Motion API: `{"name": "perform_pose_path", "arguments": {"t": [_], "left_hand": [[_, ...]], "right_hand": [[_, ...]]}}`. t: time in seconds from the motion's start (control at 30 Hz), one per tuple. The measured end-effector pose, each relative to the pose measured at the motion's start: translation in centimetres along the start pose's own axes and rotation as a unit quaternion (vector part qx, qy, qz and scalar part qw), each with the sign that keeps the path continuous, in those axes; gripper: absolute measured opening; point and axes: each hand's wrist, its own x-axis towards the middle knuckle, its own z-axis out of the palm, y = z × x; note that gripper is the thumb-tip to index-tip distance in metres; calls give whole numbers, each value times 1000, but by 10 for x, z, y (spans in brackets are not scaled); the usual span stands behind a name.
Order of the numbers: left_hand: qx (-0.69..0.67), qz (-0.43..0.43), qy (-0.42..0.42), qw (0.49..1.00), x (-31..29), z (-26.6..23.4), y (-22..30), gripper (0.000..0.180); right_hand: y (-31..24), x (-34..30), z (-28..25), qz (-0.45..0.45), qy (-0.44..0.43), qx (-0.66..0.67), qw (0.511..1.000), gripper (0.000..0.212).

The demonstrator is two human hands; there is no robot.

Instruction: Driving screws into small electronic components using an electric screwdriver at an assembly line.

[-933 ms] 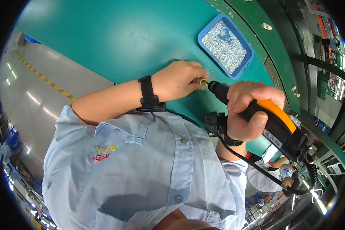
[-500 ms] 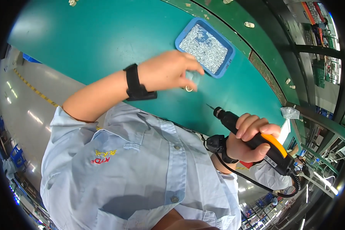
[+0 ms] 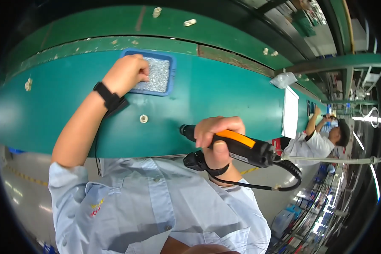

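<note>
My left hand (image 3: 128, 73) reaches into a blue tray (image 3: 172, 78) of small silvery metal pieces, probably screws. Its fingers are curled together at the pieces, and whatever they pinch is hidden. In my right hand (image 3: 219, 137) is a black and orange electric screwdriver (image 3: 245, 149), held sideways with its nose pointing left above the table's near edge. A small round whitish part (image 3: 143, 119) with a dark centre sits on the green table between the tray and my body, apart from both hands.
Small whitish parts lie on the green ledge (image 3: 173, 25) behind, and another (image 3: 28, 84) at the table's left. A clear plastic bag (image 3: 283, 79) and a white sheet-like item (image 3: 290, 112) are at the right. Farther right, a co-worker (image 3: 313, 144) sits. The screwdriver's cable (image 3: 298, 169) loops beside my right hand.
My view has turned. My left hand has left the small round part and moved into the tray, its fingers closing. My right hand still grips the screwdriver, now more level.
</note>
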Motion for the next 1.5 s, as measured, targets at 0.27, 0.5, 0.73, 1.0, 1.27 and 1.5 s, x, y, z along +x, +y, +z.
{"name": "perform_pose_path", "arguments": {"t": [0.27,0.5,0.73,1.0,1.27,1.5], "left_hand": [[-15,9,99,995,-5,-6,9,9],[-14,-60,94,994,-5,-4,8,9],[-78,23,152,985,-12,0,-5,8],[-147,-29,85,985,-19,-8,-13,8],[-92,10,134,987,-19,5,-9,11],[-113,16,152,982,-31,-2,2,15]], "right_hand": [[-1,1,-1,18,5,11,1000,36],[-1,8,-5,53,-23,-3,998,34],[-6,15,5,47,13,-26,998,33],[-3,32,12,28,-37,2,999,33],[1,28,14,20,-28,20,999,36],[3,30,17,7,-27,10,1000,36]]}}
